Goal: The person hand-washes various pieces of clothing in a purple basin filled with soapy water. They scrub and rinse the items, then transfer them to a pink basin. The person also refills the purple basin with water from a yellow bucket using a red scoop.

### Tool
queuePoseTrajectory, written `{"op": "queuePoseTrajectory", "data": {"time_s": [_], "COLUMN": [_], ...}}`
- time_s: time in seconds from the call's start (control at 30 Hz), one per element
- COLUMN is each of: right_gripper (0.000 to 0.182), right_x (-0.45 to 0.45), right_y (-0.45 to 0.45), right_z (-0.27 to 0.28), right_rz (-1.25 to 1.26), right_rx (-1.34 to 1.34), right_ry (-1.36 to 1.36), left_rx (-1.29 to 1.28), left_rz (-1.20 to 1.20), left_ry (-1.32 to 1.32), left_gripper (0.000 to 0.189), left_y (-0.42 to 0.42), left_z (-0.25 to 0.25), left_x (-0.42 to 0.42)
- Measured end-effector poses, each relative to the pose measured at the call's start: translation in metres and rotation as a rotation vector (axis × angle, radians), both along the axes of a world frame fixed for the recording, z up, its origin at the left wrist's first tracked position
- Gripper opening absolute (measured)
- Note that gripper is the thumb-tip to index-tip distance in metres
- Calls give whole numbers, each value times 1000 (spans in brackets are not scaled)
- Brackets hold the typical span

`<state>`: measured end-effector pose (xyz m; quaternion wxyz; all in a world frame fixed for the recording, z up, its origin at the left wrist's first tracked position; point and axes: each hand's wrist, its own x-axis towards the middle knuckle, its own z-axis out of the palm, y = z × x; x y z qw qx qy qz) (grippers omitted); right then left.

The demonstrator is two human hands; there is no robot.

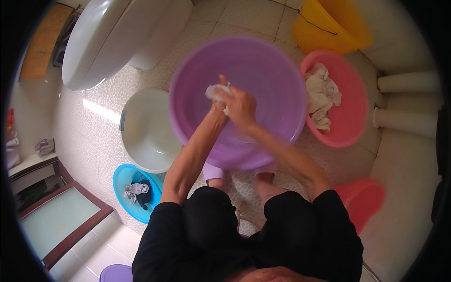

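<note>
Both hands are brought together over a large purple plastic basin (260, 137). A small white cloth (213, 92), perhaps a sock, is bunched between them. It covers most of my left hand (220, 105), whose wrist is bent up from the basin's near side. My right hand (243, 105) presses on the cloth from the right with its fingers curled over it. Some of the white fabric also shows below, between the two wrists. The hands are slightly blurred, and how deep any water in the basin is cannot be made out.
A pink basin (352, 109) with pale crumpled laundry (322, 93) stands right, below a yellow bucket (317, 31). On the left are a whitish basin (151, 134) and a blue basin (121, 187) holding dark and grey items (141, 190). A red plastic container (366, 201) sits near my right elbow.
</note>
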<state>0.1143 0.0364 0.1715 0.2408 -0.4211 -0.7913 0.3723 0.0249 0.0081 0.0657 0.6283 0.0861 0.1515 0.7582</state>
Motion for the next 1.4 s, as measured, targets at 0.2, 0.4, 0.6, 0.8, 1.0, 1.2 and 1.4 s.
{"op": "queuePoseTrajectory", "data": {"time_s": [0.2,0.4,0.6,0.8,1.0,1.2,1.4], "right_gripper": [33,31,35,31,31,31,39], "right_x": [2,-13,-13,0,-30,-25,-27], "right_y": [28,47,78,-42,32,-37,80], "right_z": [-10,-23,-14,-47,-46,-29,-95], "right_rz": [-217,-199,-381,237,-243,136,-252], "right_rx": [-321,-275,-450,134,-150,56,-174], "right_ry": [123,-24,635,389,6,109,-119], "left_rx": [-824,-803,-760,-557,-725,-396,-809], "left_rz": [79,155,56,-235,115,46,-70], "left_ry": [716,277,109,-233,65,-69,323], "left_gripper": [47,47,69,52,28,27,40], "left_y": [28,13,-14,-12,0,-37,-6], "left_z": [70,78,56,12,43,-21,37], "left_x": [8,36,6,-23,26,-26,7]}}
